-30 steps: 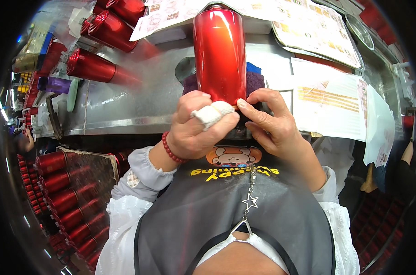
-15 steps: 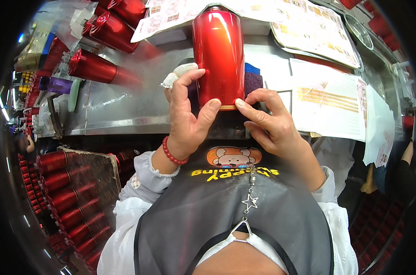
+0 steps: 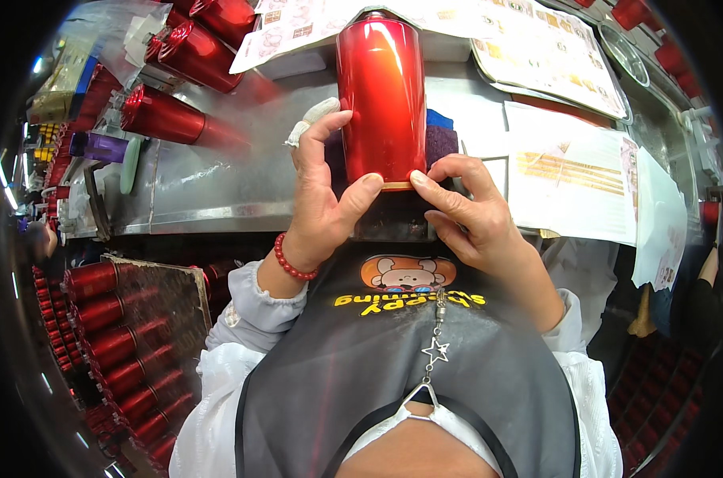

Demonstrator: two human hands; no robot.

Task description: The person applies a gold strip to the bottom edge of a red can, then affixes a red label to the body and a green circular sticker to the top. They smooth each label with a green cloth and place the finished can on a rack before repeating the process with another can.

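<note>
A glossy red metallic bottle (image 3: 381, 103) lies lengthwise before me, its base toward me and its narrower neck end away. Across its near edge runs a thin gold strip (image 3: 397, 186). My left hand (image 3: 322, 183) grips the bottle's left side: the index fingertip touches the wall and the thumb presses at the near left edge. A white cloth cover (image 3: 312, 119) wraps one of its fingers. At the near right corner, my right hand (image 3: 473, 203) has its thumb on the end of the strip, the index finger bent beside the bottle. Dark purple cloth (image 3: 439, 143) shows underneath.
More red bottles (image 3: 162, 114) lie at the left on the metal table (image 3: 218, 187). Printed sheets (image 3: 549, 52) and a sheet with gold strips (image 3: 568, 171) are at the right. A crate of red bottles (image 3: 127, 342) stands below left. A purple-capped item (image 3: 99, 146) lies near the left edge.
My left hand has shifted slightly left, its covered finger moving a little farther away from me. The right hand and the bottle have barely moved.
</note>
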